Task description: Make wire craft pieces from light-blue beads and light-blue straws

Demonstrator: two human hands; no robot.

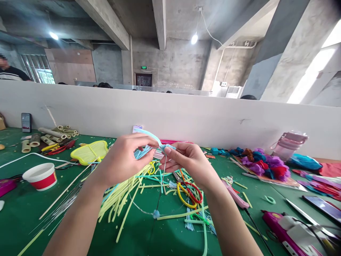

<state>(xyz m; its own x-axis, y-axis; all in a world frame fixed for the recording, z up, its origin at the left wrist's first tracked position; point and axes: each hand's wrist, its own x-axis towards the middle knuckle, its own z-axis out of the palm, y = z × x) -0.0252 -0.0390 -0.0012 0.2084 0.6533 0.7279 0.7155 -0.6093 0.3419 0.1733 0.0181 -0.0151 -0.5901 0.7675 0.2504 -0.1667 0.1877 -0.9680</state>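
i see my left hand (pixel 121 158) and right hand (pixel 186 160) both pinched on the light blue pipe cleaner (pixel 151 142) – only a small part looks twisted, and many yellow strips (pixel 119 199) lie unused near.

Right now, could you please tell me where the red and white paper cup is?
In the head view, the red and white paper cup stands on the green table at the far left, left of the left hand.

A low white partition wall (pixel 186 117) runs across behind the green counter (pixel 21 213). Above the partition, bare concrete beams (pixel 106 21) cross the ceiling, with two lit bulbs (pixel 194 39). Far behind it stand a dark doorway (pixel 144 79) and, to its left, a window (pixel 42 73).
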